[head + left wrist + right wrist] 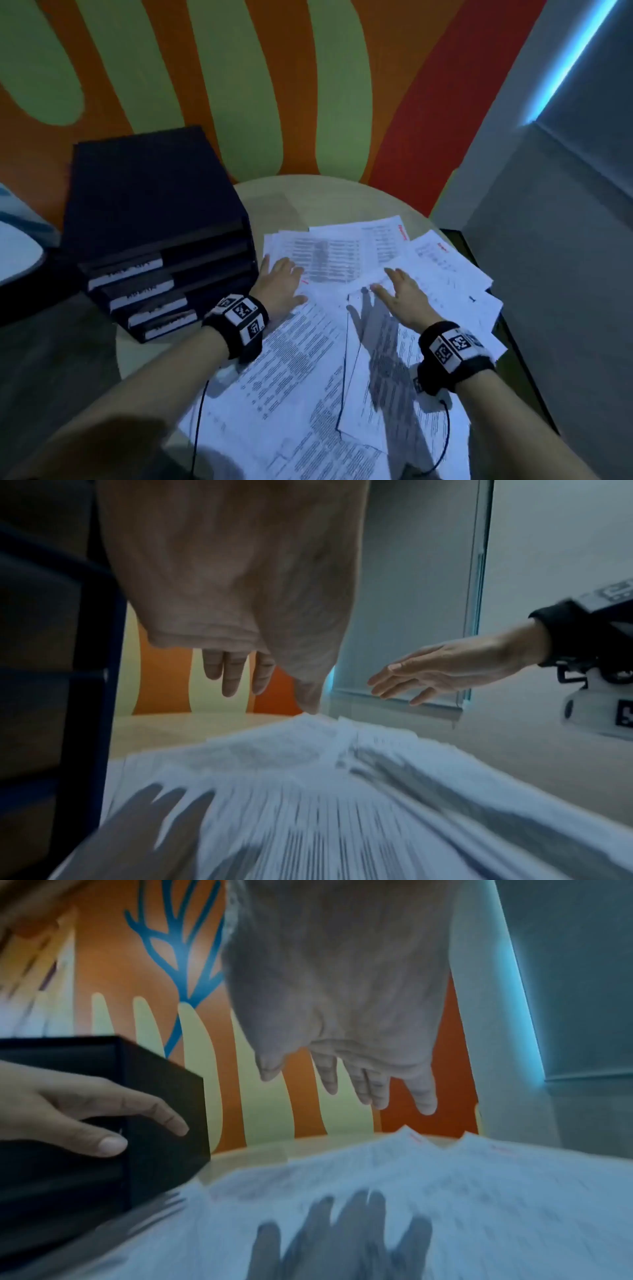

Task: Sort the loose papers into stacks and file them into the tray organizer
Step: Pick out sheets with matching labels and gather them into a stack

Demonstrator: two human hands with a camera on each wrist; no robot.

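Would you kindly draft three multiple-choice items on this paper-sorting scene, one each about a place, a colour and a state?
1. Where does the tray organizer stand relative to the loose papers?
A. To their left
B. To their right
C. On top of them

2. What colour are the short markings near the far edges of some sheets?
A. Green
B. Red
C. Yellow

3. How are the two hands?
A. Both clenched round sheets
B. Both flat with straight fingers, above the papers
C. One inside a tray slot

Answers:
1. A: the head view shows the dark organizer at the left edge of the round table, the papers spread to its right.
2. B: red marks show on the far sheets.
3. B: the left hand and right hand are spread open, casting shadows on the sheets.
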